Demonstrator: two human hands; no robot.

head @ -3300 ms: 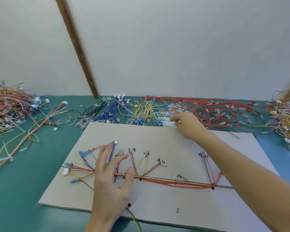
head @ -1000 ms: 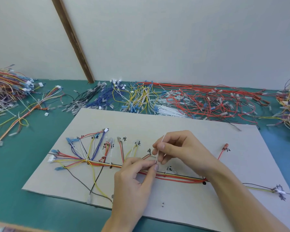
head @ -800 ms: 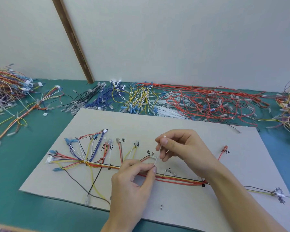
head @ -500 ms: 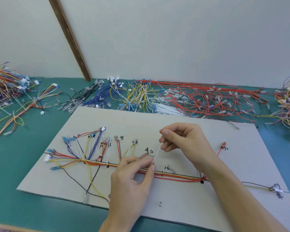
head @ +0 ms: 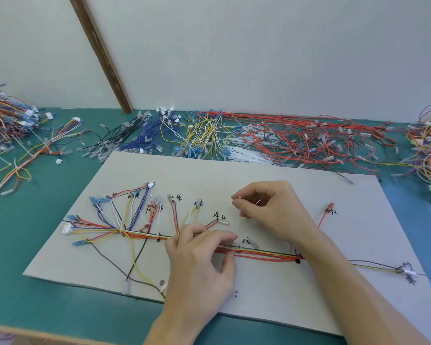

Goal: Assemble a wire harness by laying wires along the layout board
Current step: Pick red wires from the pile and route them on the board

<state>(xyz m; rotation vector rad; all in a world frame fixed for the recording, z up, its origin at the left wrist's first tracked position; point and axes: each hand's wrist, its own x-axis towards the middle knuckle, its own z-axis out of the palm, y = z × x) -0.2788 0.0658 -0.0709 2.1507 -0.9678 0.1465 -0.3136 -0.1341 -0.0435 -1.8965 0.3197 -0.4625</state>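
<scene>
The right hand point(head: 266, 212) hovers over the middle of the layout board point(head: 284, 282), its fingers curled in and its thumb and forefinger pinching the top end of a thin white cable tie point(head: 239, 215). The tie runs down from that pinch toward the wire bundle point(head: 261, 253), which lies along the black line drawn across the board. The left hand point(head: 199, 260) rests on the board just below, its fingers bent and pressed together on the bundle where the tie meets it; whether they also grip the tie's lower end cannot be told. Branch wires fan out toward the board's left edge, ending in small connectors beside handwritten labels. The board lies near the front edge of the green worktop point(head: 35, 220). Loose wires point(head: 309, 143) in red, yellow, blue and black are heaped along the worktop's back edge.
</scene>
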